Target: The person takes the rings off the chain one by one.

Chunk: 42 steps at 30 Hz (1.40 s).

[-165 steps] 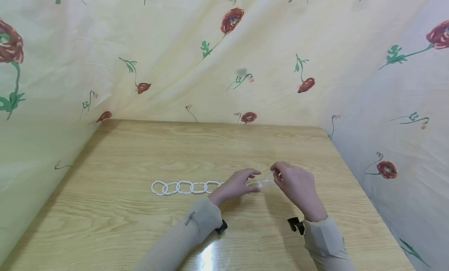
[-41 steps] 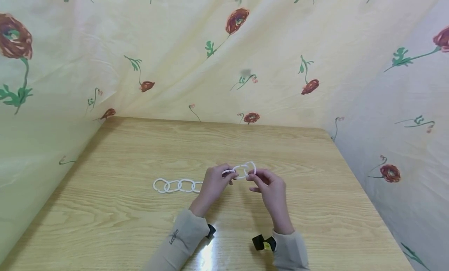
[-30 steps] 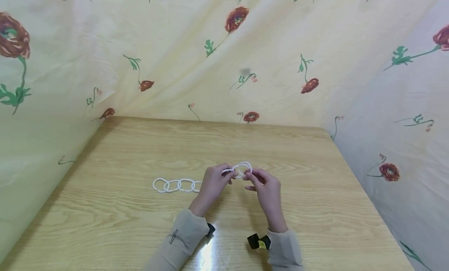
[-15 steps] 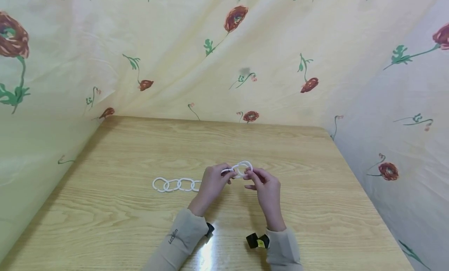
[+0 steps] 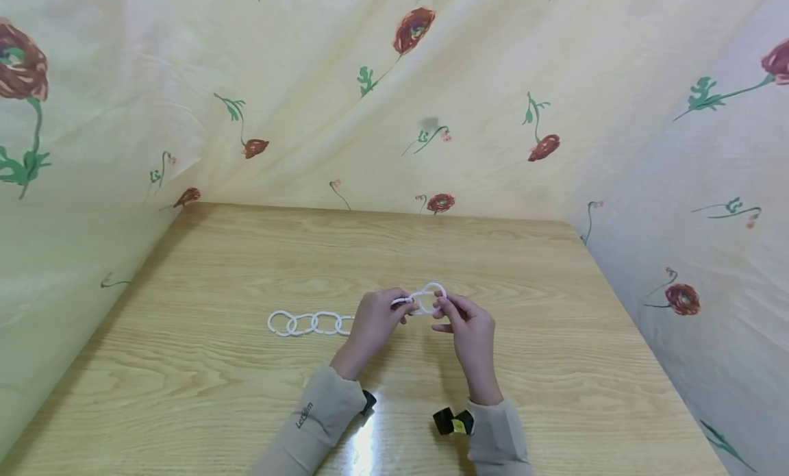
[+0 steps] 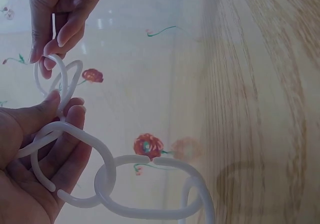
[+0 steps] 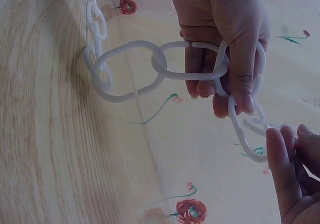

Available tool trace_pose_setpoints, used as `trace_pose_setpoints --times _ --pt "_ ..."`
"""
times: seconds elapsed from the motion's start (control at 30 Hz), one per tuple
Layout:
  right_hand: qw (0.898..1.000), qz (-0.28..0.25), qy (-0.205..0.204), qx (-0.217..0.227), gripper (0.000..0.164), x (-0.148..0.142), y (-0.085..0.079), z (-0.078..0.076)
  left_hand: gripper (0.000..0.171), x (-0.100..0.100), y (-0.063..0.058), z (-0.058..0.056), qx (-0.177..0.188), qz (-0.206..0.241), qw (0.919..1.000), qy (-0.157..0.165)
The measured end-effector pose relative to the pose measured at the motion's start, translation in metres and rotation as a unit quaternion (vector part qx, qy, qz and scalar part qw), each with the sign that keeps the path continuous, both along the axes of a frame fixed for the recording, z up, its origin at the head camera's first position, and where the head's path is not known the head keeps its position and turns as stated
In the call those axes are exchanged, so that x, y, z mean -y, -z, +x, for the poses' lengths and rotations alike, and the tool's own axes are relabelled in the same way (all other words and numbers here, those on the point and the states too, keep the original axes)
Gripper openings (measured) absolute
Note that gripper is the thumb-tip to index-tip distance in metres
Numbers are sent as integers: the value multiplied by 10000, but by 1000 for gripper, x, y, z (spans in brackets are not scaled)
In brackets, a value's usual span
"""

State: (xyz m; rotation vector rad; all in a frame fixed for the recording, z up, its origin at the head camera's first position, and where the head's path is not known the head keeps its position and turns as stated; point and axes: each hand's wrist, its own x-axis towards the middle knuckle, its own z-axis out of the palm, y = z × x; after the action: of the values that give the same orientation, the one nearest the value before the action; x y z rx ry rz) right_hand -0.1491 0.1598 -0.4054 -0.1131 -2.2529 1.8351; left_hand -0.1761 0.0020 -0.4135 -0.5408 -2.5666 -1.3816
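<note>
A chain of white plastic links runs across the wooden table, its left part lying flat and its right end raised. My left hand holds this raised end, thumb and fingers pinching a link. Just to the right, my right hand pinches another white link between thumb and fingertips. In the left wrist view that end link crosses the neighbouring link above my left fingertips. Small splits show in several links, as in the hanging link in the right wrist view. Part of the chain is hidden behind my left hand.
The wooden table reaches back to a cream curtain with red flowers, which also closes in both sides. Dark wrist mounts sit at the sleeve cuffs.
Since the oldest frame, my hands have come together and lifted the chain's right end; my left hand now grips it. Lately the right hand's link has shifted slightly against its neighbour.
</note>
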Motion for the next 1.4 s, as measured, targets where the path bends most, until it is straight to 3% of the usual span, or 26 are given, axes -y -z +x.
trace_pose_setpoints --times 0.3,0.87,1.17,1.4 --pt "10000 -64 30 44 22 -3 2 -2 14 1 0 1 -326 -504 9982 -20" --pt "9988 -100 -68 475 28 -9 1 -3 11 0 3 2 -1130 -1404 9832 -287" --pt "9976 -194 -77 659 27 -10 0 -2 12 0 7 2 -1634 -1639 9721 -375" --pt "9956 -366 -91 855 28 -12 0 -3 12 -1 11 1 -1751 -1571 9712 -387"
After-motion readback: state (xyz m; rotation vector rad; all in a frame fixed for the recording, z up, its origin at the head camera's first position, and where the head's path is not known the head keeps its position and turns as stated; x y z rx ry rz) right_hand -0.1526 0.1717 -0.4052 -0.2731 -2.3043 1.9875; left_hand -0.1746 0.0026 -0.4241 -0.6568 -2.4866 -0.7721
